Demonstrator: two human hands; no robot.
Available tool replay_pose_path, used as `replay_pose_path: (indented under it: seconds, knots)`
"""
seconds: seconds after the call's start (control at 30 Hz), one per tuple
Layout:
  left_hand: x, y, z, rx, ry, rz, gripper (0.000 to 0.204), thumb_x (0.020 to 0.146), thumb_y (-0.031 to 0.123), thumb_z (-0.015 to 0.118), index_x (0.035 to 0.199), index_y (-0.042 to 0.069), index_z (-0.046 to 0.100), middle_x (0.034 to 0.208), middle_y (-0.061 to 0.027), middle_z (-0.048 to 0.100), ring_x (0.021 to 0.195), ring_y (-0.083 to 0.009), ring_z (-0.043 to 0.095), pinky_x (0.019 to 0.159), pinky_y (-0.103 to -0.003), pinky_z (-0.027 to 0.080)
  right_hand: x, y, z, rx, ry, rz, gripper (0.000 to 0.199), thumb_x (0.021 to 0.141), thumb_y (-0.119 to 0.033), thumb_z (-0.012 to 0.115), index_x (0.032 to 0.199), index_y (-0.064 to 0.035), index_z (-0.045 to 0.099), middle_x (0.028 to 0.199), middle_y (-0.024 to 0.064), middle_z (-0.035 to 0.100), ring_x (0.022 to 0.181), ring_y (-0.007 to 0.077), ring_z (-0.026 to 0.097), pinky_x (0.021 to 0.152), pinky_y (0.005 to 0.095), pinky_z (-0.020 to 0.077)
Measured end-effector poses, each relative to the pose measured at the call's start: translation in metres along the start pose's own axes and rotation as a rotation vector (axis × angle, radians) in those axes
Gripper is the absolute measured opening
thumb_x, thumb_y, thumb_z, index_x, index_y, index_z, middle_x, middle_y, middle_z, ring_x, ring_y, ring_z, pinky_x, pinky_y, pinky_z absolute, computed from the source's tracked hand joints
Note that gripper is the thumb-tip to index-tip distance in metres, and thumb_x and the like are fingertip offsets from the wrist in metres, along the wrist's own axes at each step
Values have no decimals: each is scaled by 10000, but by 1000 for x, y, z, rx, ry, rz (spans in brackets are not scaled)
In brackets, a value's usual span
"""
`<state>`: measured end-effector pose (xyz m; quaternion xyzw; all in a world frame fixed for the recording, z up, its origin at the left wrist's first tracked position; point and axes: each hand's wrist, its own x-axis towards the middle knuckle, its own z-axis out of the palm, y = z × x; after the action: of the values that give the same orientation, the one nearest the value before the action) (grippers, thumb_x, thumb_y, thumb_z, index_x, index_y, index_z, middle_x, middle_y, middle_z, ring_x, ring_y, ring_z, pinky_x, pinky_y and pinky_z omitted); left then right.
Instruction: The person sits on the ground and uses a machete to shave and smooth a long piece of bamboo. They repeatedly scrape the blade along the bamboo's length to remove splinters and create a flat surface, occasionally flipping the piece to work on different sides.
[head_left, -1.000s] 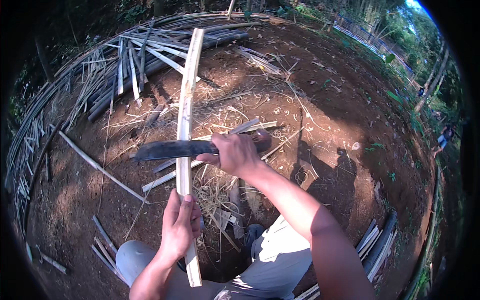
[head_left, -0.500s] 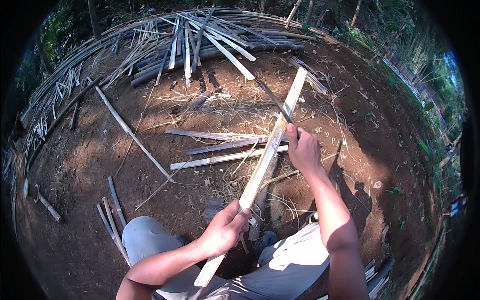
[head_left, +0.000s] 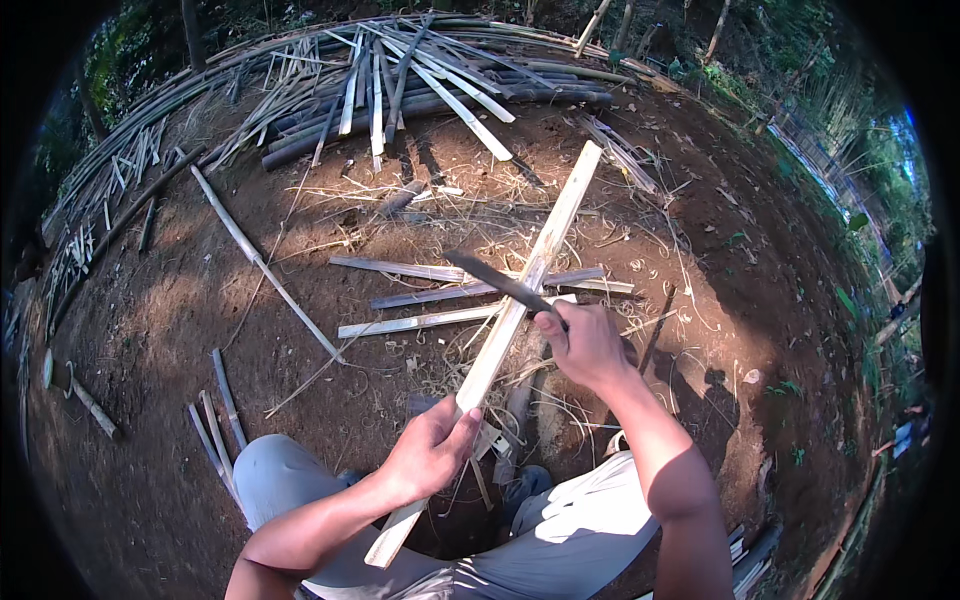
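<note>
Brown dirt ground (head_left: pixel 160 330), sun and shade patches, trees (head_left: pixel 190 35) behind. Big heap of poles and strips (head_left: pixel 395 95) spans the far side. Three loose strips (head_left: pixel 420 321) lie crosswise beyond the knees, shavings (head_left: pixel 450 375) around them, below the work. Thin pole (head_left: pixel 235 235) slants off left; short sticks (head_left: pixel 218 430) sit beside the left knee (head_left: pixel 275 470); bundle (head_left: pixel 755 560) at lower right. Dirt with scattered leaves stretches right of the long strip (head_left: pixel 490 362). That strip runs diagonally, lower end over the lap, far end sticking out past the loose strips. Left hand (head_left: pixel 430 450) grips its lower part, fingers closed. Right hand (head_left: pixel 588 345) has fingers wrapped round the knife (head_left: pixel 495 278); blade crosses the strip, tip leftward, contact unclear.
</note>
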<state>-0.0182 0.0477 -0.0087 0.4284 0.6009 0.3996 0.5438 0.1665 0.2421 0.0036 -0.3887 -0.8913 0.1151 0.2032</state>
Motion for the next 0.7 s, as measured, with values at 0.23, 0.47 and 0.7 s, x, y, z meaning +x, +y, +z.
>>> replay_pose_path:
  seconds: [0.23,0.47,0.7]
  knots:
    - [-1,5,-5,61,108,173,367,1007,339,548,965,-23,500,649,-67,580,586,-112,541,542,-319,446,16,29,13,-102,223,-268,681,833,-722,544,766,-45,559,628,149,624,610,372,659,526,451,510]
    - [-11,36,-6,-380,3,-24,199,1029,275,522,1026,98,431,643,41,393,452,-29,346,383,-211,284,15,-14,14,-150,339,-177,658,864,-695,552,712,-54,535,549,123,599,503,339,637,479,444,511]
    - [-23,28,-6,-309,-3,-14,187,1033,270,512,1046,101,432,649,44,396,453,-23,337,381,-216,273,15,-15,7,-66,208,-83,652,920,-665,485,695,-57,554,535,154,582,503,350,633,475,446,500]
